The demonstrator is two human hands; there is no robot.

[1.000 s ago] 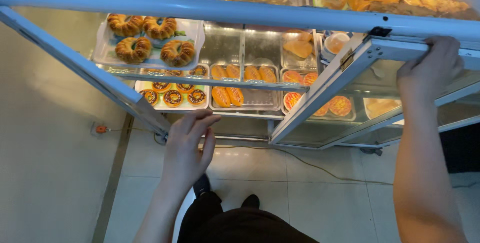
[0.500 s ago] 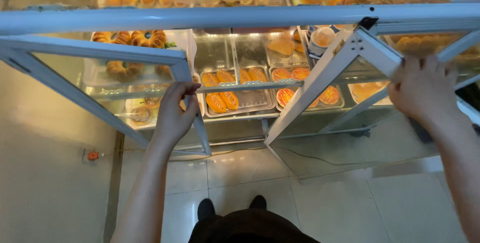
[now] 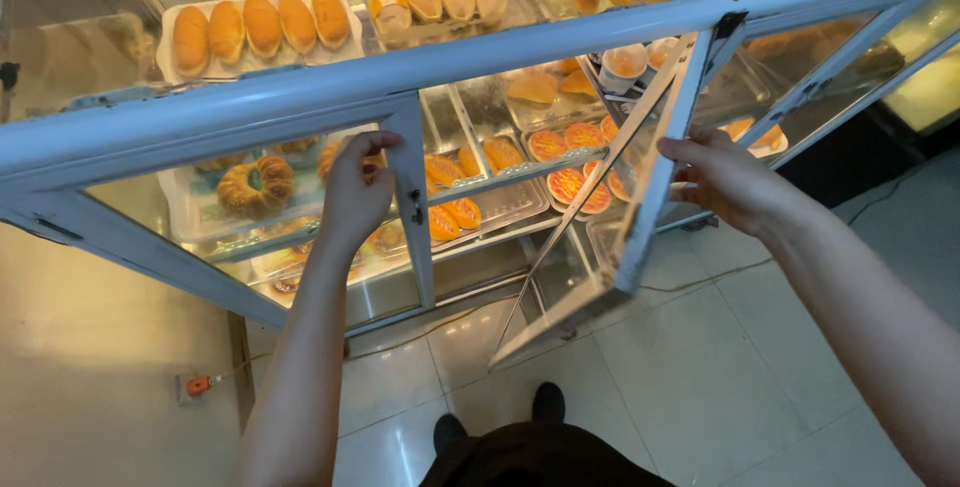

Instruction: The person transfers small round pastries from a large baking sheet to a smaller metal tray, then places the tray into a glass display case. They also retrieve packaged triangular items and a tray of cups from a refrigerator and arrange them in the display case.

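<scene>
Since half a second ago, both glass doors sit differently: the left door (image 3: 300, 217) is now nearly flush with the cabinet frame (image 3: 400, 72), the right door (image 3: 620, 217) still swung out toward me. Nearest me, my shoes by the cabinet's foot are half cut off. My left hand (image 3: 355, 192) presses flat on the left door's edge, fingers together. My right hand (image 3: 725, 182) curls round the right door's rim. Behind the glass, ring pastries (image 3: 255, 187) blur in reflections; atop the cabinet, a tray of buns (image 3: 260, 27).
</scene>
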